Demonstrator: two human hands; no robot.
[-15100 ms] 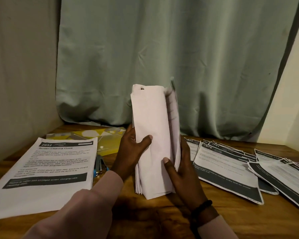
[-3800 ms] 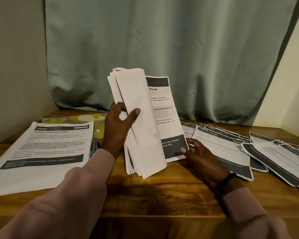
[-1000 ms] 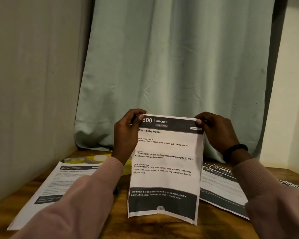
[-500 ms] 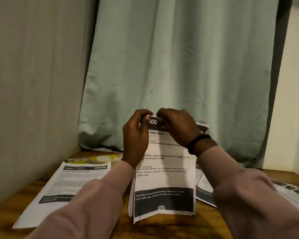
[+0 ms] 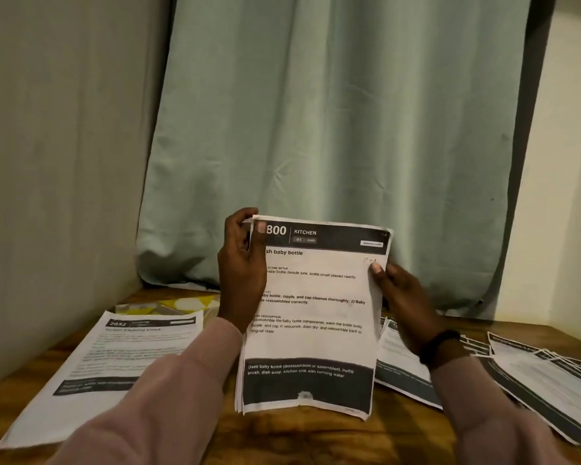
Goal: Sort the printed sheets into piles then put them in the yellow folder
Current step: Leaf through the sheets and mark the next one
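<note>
Right hand (image 5: 399,297) shifted from stack (image 5: 311,317) top to right edge; left hand (image 5: 242,263) grips top-left corner; stack upright on table (image 5: 399,434).

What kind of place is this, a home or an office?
Probably a home corner used as a desk, though I cannot be sure: a wooden table pushed against plain walls, a pale green curtain hanging down to it, and printed sheets spread in piles.

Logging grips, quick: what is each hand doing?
Left hand: grips the sheet stack at its top corner.
Right hand: holds the stack's right edge.
</note>
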